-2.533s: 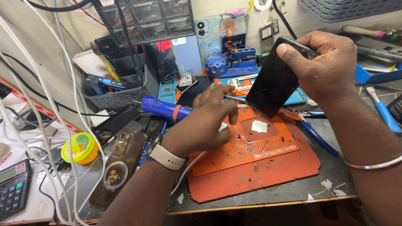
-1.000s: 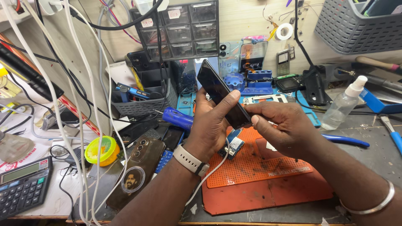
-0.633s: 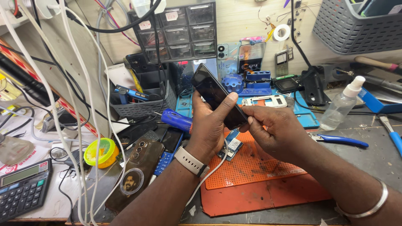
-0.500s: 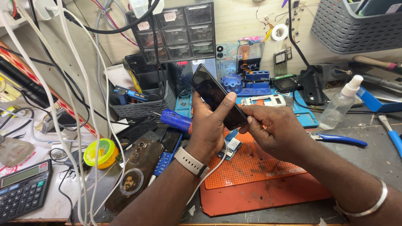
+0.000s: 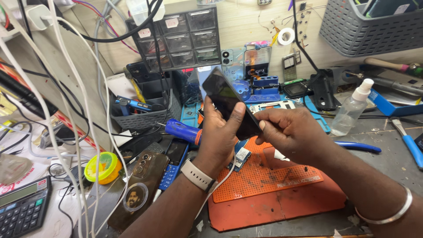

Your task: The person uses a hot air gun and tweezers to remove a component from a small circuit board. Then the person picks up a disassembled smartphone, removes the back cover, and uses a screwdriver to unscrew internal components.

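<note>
Phone: dark smartphone point(image 5: 229, 103) held tilted above the orange perforated mat point(image 5: 264, 176) — screen side toward camera.
Left hand point(image 5: 220, 136): fingers closed round the phone's lower half, thumb on the glass.
Right hand point(image 5: 291, 132): fingers pinching the phone's lower right edge — exact contact likely hidden.
Bench point(image 5: 387, 163): spray bottle point(image 5: 350, 110) well right.
</note>
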